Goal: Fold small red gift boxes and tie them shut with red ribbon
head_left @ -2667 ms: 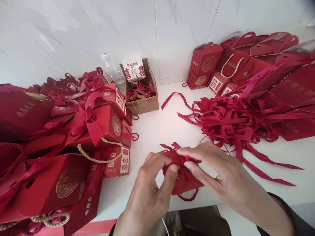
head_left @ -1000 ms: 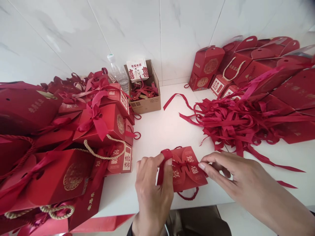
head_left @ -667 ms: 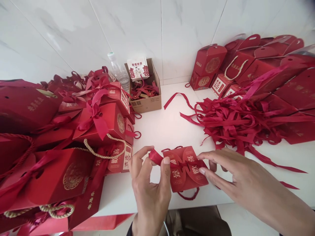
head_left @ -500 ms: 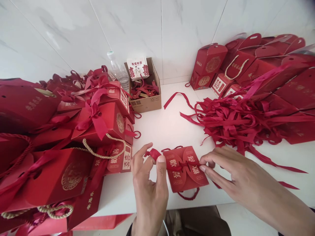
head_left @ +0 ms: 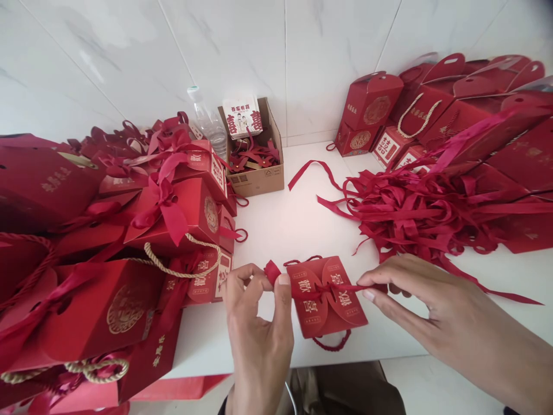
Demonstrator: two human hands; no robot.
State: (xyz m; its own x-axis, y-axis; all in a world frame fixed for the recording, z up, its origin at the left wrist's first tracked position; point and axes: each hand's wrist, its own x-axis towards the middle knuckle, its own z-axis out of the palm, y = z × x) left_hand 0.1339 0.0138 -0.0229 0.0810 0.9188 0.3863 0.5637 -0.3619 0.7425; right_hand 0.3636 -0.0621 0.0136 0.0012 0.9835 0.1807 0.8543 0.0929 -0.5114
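A small red gift box (head_left: 330, 317) with gold characters and dark red cord handles lies on the white table near its front edge. A red ribbon (head_left: 319, 290) runs across its top, through the middle where the rounded flaps meet. At the left of the box, my left hand (head_left: 259, 323) pinches one end of the ribbon, which curls up above the thumb. My right hand (head_left: 432, 311) holds the other end between thumb and fingers, just off the box's right side. The ribbon looks stretched between box and right hand.
Red gift boxes with bows (head_left: 173, 213) crowd the left side. Behind stand a cardboard box (head_left: 259, 181) with ribbons and cards and a clear bottle (head_left: 207, 124). A heap of loose red ribbons (head_left: 415, 207) and more red boxes (head_left: 371, 106) are at the right.
My right hand has moved a little to the right, drawing the ribbon out past the box's edge. My left hand has shifted slightly left, its fingers more curled.
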